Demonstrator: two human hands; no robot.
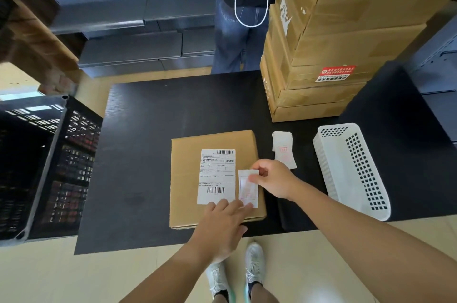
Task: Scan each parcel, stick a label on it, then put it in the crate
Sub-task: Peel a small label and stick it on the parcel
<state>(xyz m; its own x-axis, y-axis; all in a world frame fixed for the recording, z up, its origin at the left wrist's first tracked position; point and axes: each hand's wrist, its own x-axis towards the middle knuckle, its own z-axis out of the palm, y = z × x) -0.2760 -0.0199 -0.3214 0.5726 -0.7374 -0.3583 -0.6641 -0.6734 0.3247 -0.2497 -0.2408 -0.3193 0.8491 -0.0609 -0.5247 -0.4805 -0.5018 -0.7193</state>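
A flat brown cardboard parcel (188, 179) lies on the black table (148, 129) in front of me, with a white shipping slip (217, 174) on its top. A small white label with red print (248, 190) lies on the parcel just right of the slip. My right hand (273, 179) pinches the label's upper edge. My left hand (222, 223) lies on the parcel's near edge, its straight fingers pressing the label's lower end. The black slatted crate (49, 166) stands at the table's left side.
A small pile of loose labels (284, 149) lies right of the parcel. A white perforated basket (351, 169) lies on the table's right side. A stack of brown cartons (321, 42) stands at the back right. A person (244, 5) stands behind the table near grey shelving (136, 18).
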